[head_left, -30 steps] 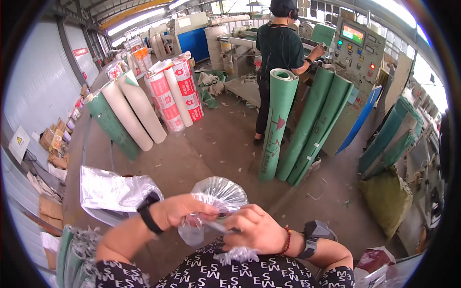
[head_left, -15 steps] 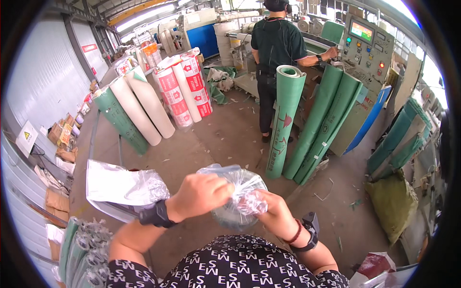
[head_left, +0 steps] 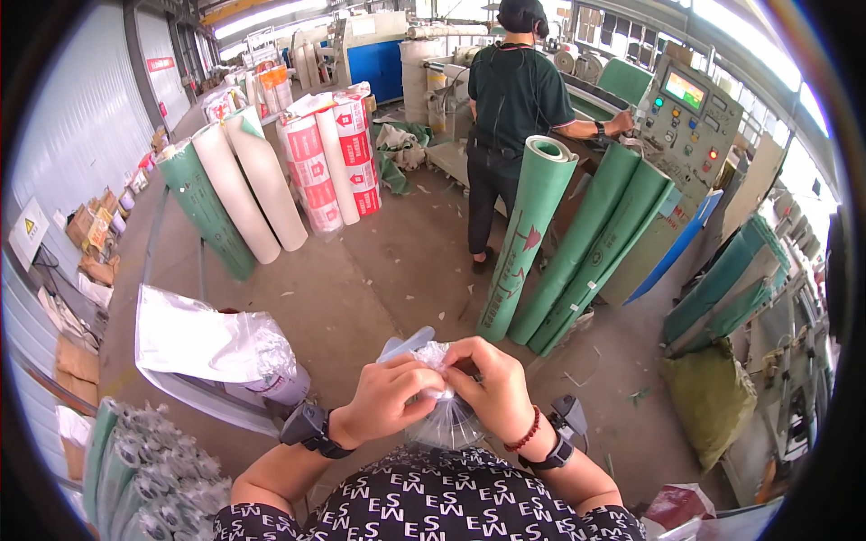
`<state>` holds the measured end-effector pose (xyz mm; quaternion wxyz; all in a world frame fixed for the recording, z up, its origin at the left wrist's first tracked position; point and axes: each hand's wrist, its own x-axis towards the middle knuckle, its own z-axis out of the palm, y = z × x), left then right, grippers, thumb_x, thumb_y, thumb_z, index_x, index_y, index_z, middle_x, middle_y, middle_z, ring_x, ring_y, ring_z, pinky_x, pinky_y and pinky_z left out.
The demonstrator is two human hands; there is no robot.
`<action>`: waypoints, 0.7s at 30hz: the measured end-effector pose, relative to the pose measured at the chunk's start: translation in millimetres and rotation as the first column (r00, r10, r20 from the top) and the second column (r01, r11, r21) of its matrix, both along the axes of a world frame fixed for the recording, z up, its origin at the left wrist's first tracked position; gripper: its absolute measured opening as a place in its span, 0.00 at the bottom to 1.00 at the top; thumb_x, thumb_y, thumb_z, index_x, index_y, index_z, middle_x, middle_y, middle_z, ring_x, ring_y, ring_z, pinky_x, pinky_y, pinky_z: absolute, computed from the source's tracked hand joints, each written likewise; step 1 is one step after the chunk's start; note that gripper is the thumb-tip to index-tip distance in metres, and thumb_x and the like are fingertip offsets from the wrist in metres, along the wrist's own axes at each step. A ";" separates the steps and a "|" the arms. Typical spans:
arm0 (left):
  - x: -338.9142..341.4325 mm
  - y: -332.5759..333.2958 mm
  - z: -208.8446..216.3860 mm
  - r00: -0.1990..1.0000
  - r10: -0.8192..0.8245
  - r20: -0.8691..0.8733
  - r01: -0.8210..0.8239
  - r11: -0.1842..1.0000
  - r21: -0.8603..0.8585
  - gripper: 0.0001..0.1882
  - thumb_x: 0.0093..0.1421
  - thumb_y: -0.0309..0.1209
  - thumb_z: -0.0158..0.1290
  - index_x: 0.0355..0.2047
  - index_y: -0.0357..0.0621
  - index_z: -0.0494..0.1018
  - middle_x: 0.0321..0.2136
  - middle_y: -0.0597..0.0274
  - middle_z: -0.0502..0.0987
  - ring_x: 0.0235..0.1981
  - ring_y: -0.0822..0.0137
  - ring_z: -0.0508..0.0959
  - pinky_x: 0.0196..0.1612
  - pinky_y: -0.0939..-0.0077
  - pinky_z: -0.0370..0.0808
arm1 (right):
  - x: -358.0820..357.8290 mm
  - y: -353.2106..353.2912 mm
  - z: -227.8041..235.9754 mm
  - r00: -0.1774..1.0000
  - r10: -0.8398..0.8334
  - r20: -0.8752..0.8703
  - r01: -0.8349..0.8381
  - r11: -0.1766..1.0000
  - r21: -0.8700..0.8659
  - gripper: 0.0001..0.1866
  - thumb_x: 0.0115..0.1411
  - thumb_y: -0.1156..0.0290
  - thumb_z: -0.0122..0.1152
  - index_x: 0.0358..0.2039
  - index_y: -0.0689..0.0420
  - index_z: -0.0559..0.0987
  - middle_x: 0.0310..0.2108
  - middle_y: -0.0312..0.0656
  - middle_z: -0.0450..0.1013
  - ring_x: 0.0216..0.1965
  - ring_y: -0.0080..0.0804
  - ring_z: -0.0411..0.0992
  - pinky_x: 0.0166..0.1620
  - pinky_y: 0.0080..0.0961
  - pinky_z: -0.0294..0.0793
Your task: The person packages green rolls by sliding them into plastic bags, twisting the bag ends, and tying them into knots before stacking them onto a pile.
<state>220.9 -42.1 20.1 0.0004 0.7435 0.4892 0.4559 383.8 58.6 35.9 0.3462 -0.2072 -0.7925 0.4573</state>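
Note:
Close in front of my body, a clear plastic bag (head_left: 448,422) is gathered at its neck, with pleats fanning out below my fingers. My left hand (head_left: 386,398) is closed, fingers curled and pinching the crumpled neck. From the other side my right hand (head_left: 492,383) pinches the same neck, thumb and fingertips together. A crumpled tuft sticks up between the two hands. Beyond my left hand a translucent bluish flap (head_left: 406,344) juts out. What the bag covers is mostly hidden by my hands and shirt.
Green rolls (head_left: 528,239) stand ahead to the right, near a person (head_left: 519,99) at a control panel (head_left: 681,113). White rolls (head_left: 236,194) and red-and-white wrapped rolls (head_left: 311,171) stand ahead left. Plastic sheeting (head_left: 194,329) lies at left, above several plastic-wrapped rolls (head_left: 149,473). A green sack (head_left: 711,401) sits right.
Both hands have come together over the plastic and drawn nearer my body. The bag's neck is gathered tighter, and the round greenish top seen beneath it before is now mostly hidden.

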 end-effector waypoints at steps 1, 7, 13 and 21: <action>-2.0 0.4 0.5 0.998 0.032 0.050 -0.032 0.999 -0.016 0.14 0.46 0.22 0.60 0.35 0.49 0.75 0.28 0.67 0.78 0.30 0.65 0.77 0.30 0.71 0.74 | -0.7 3.4 -1.7 0.997 0.059 -0.041 -0.053 0.991 0.122 0.15 0.52 0.77 0.65 0.41 0.59 0.75 0.31 0.41 0.75 0.33 0.32 0.76 0.37 0.25 0.75; -7.8 -0.5 0.1 0.951 0.136 0.276 -0.105 0.987 -0.123 0.11 0.48 0.19 0.58 0.33 0.45 0.76 0.31 0.62 0.77 0.33 0.65 0.75 0.35 0.74 0.72 | -8.7 -1.0 9.4 0.996 0.089 0.031 -0.094 0.964 0.247 0.17 0.44 0.74 0.70 0.36 0.60 0.77 0.35 0.44 0.74 0.35 0.40 0.75 0.39 0.30 0.76; -22.7 -11.5 19.1 0.791 0.128 0.599 0.270 0.805 -0.528 0.14 0.52 0.20 0.57 0.39 0.43 0.73 0.36 0.63 0.74 0.32 0.72 0.72 0.37 0.80 0.70 | -12.0 -4.8 8.1 0.993 0.056 0.100 -0.082 0.960 0.269 0.15 0.44 0.74 0.69 0.34 0.58 0.76 0.32 0.40 0.73 0.31 0.38 0.74 0.35 0.30 0.75; -4.5 -7.8 7.2 0.915 0.398 0.068 -0.384 0.909 -0.159 0.15 0.45 0.22 0.60 0.34 0.45 0.71 0.30 0.61 0.76 0.31 0.60 0.76 0.33 0.68 0.74 | -25.9 -5.2 4.4 0.989 -0.042 0.140 -0.019 0.913 0.407 0.10 0.44 0.74 0.65 0.29 0.56 0.74 0.29 0.40 0.70 0.34 0.41 0.72 0.36 0.34 0.73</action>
